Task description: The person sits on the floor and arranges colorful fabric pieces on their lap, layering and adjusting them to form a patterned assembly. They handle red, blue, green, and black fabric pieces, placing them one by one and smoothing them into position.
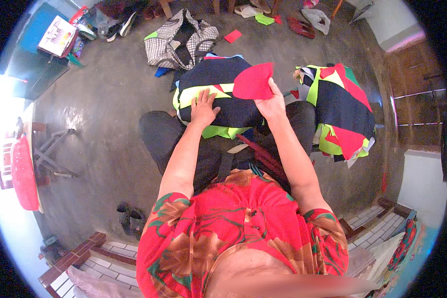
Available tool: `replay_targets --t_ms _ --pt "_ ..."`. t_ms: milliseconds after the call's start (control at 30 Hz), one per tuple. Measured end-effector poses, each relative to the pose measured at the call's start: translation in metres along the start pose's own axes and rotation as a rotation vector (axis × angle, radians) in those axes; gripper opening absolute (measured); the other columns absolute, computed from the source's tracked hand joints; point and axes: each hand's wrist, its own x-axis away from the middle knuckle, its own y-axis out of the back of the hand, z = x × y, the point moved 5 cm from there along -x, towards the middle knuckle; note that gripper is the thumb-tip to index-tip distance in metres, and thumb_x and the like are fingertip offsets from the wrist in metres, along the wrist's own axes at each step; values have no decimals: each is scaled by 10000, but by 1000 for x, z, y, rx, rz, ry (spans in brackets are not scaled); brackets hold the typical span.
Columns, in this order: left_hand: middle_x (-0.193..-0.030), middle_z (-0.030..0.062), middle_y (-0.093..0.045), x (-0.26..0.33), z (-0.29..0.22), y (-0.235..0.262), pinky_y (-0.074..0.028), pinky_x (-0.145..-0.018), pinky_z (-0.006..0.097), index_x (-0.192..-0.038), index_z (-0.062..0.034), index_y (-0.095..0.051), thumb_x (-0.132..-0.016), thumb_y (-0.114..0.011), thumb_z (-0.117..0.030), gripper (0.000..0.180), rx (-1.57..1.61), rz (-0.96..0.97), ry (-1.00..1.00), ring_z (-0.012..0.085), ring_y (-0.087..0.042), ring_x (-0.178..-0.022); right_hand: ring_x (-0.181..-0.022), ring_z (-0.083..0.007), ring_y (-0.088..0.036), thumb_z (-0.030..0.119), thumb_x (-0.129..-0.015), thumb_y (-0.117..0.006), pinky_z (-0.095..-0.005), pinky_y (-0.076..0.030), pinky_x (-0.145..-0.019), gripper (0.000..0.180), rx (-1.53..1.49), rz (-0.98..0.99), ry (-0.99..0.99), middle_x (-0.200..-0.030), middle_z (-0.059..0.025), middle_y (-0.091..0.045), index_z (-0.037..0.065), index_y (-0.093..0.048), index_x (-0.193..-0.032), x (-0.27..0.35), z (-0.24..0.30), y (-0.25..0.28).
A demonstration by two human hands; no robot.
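A box [57, 37] at far left bears print too small to read. The left hand [202, 110] rests, fingers spread and released, on a cloth pile [211, 72]; the right hand [271, 104] grasps a red piece [253, 81] over the pile's right end.

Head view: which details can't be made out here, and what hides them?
All in the head view:
Some fingers of the right hand: behind the red cloth piece.
Part of the navy-topped cloth pile between the knees: covered by the left hand.
Inside of the checkered bag: too dark, partly covered by its folds.
Bright opening at far left: washed out by glare.
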Motion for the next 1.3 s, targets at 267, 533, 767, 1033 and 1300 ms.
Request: replay_targets --t_ms 267,533,767,1033,1300 --pt "-1476 69 -218 1 -5 3 -159 -1089 504 -1354 -189 -358 -824 -599 -358 606 31 63 35 272 -185 -1370 -1293 -232 -328 443 -875 -473 -464 -174 -1063 598 598 -442 71 -1384 -72 -398 122 -355 -1366 -10 12 73" --pt "-1454 83 -269 -1 -3 7 -202 -1066 505 -1329 -150 -396 -798 -644 -287 602 57 35 -32 265 -213 -1361 -1193 -172 -441 119 -848 -593 -308 -338 -992 397 943 -135 434 -1271 -56 -511 58 -522 -1235 35 31 -1" --pt "-1452 67 -247 -1 -8 11 -191 -1069 508 -1336 -168 -362 -806 -636 -263 604 8 47 -26 270 -193 -1361 -1193 -286 -469 60 -762 -619 -372 -358 -1009 375 1738 -255 1178 -1252 -136 -519 80 -592 -1136 140 117 -75" --pt "-1452 75 -242 1 -9 11 -205 -1063 522 -1337 -169 -353 -808 -633 -275 607 -4 36 -50 277 -195 -1359 -1249 -297 -407 11 -658 -624 -404 -312 -1026 644 2323 -552 1149 -1313 -116 -470 121 -483 -1277 194 194 -31" --pt "-1455 71 -245 -1 -6 7 -200 -1066 518 -1337 -174 -364 -807 -634 -279 604 -5 31 -47 269 -197 -1361 -1197 -286 -458 26 -654 -649 -425 -373 -963 603 2366 -536 1027 -1266 -110 -507 134 -521 -1233 184 200 12"
